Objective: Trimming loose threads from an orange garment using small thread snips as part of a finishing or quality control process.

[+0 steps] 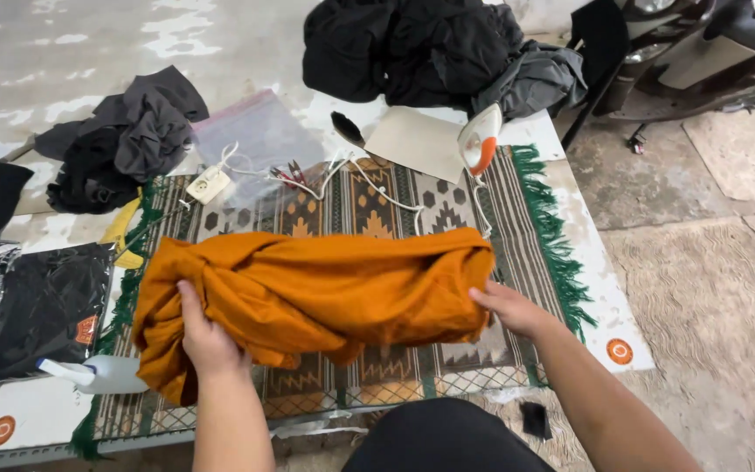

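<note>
My left hand (207, 336) and right hand (509, 308) grip the orange cloth (316, 293) on a patterned rug (517, 218). Far off, a black clothes pile (421, 48) sits on the gray floor (709, 288).

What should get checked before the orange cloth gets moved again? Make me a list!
1. Left hand has a grip on the crumpled orange fabric bundle: ok, fingers rest on its left part.
2. Right hand holds the bundle's right end: ok.
3. Bundle lies flat and smooth: not ok, it is bunched and folded over.
4. White and orange electric iron stands away from the fabric: ok, upright at the far edge of the patterned woven mat with green fringe.
5. White power cord is off the fabric: ok, it lies on the mat beyond the bundle.
6. Iron hot or cold: cannot tell.
</note>
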